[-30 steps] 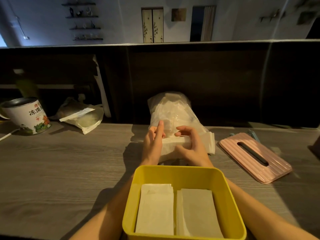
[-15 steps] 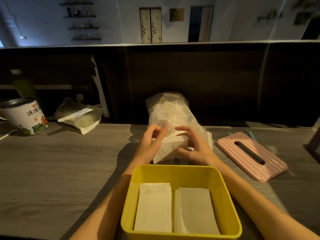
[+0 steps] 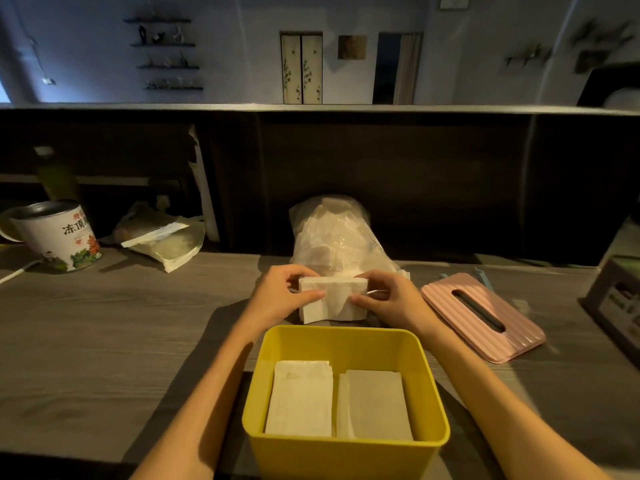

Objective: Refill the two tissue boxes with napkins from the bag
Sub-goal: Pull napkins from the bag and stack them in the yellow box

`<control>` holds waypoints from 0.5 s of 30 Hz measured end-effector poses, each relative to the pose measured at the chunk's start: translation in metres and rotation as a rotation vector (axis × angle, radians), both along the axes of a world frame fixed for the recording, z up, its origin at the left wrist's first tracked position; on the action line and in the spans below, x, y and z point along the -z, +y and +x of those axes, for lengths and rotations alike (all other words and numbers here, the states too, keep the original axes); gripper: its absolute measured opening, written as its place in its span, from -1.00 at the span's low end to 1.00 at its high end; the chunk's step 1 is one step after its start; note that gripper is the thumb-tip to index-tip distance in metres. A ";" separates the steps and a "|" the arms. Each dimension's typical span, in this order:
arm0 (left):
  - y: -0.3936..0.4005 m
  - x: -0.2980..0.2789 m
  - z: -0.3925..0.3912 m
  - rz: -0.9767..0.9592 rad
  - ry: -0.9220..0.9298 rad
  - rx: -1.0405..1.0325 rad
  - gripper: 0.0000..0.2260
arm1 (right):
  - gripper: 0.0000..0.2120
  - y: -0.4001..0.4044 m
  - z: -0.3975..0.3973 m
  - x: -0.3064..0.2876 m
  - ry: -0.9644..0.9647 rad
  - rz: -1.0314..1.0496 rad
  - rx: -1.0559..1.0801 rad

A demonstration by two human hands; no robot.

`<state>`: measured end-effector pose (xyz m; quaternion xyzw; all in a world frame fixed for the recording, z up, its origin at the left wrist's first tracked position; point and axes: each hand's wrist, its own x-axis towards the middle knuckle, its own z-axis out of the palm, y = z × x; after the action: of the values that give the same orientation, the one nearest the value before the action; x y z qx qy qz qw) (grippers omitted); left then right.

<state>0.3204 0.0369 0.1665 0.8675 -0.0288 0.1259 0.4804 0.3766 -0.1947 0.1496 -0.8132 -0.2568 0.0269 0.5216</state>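
Note:
A stack of white napkins (image 3: 334,299) hangs between both hands just in front of the clear plastic napkin bag (image 3: 330,233). My left hand (image 3: 280,296) pinches its left end and my right hand (image 3: 388,301) pinches its right end. Directly below and nearer to me stands the open yellow tissue box (image 3: 341,344), with two napkin piles (image 3: 332,400) lying side by side on its bottom. The pink ribbed lid (image 3: 481,315) with a slot lies flat on the table to the right.
A white tea tin (image 3: 57,237) and a flat plastic pouch (image 3: 162,237) sit at the back left. A dark framed card (image 3: 620,303) stands at the right edge. A dark wooden partition rises behind the wooden table (image 3: 104,323).
The napkin stack has come out of the bag's mouth, lifted and turned level between both hands. My left hand has shifted from beside the stack to gripping its left end.

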 end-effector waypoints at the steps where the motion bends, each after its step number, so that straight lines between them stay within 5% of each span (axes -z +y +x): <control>1: -0.002 -0.007 -0.003 0.013 -0.017 -0.007 -0.76 | -0.69 -0.001 -0.004 -0.004 0.019 0.034 0.004; 9: -0.019 -0.098 -0.050 0.050 -0.187 0.045 -0.74 | -0.64 -0.018 -0.051 -0.092 0.013 0.174 -0.004; 15: -0.039 -0.121 -0.104 -0.017 0.048 0.099 -0.68 | -0.63 -0.032 -0.086 -0.128 0.020 -0.083 0.003</control>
<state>0.2167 -0.0022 0.2874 0.8637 -0.0593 0.0813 0.4938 0.2901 -0.2266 0.2778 -0.8340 -0.2494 0.0448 0.4901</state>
